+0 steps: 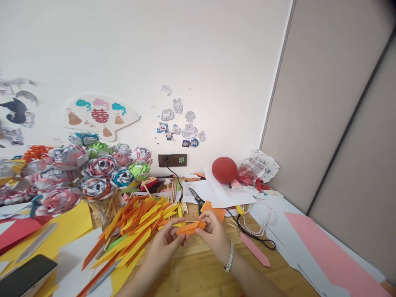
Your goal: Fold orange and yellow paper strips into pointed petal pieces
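Observation:
A folded strip of orange paper (192,227) is stretched between my two hands above the wooden table (192,268). My left hand (169,239) pinches its left end, with the fingers curled around it. At the other end, the thumb and fingers of my right hand (213,231) close on the strip; a bracelet circles that wrist. Just left of my left hand lies a heap of folded orange and yellow paper strips (139,222). Behind my right hand are a square of orange paper (215,211) and black-handled scissors (197,198).
Paper flowers (100,167) crowd the left back, with a phone (27,274) at front left. A red balloon (225,170) sits by the wall. A black cable (260,239), a pearl string (266,222), a pink strip (255,249) and paper sheets (328,251) lie to the right.

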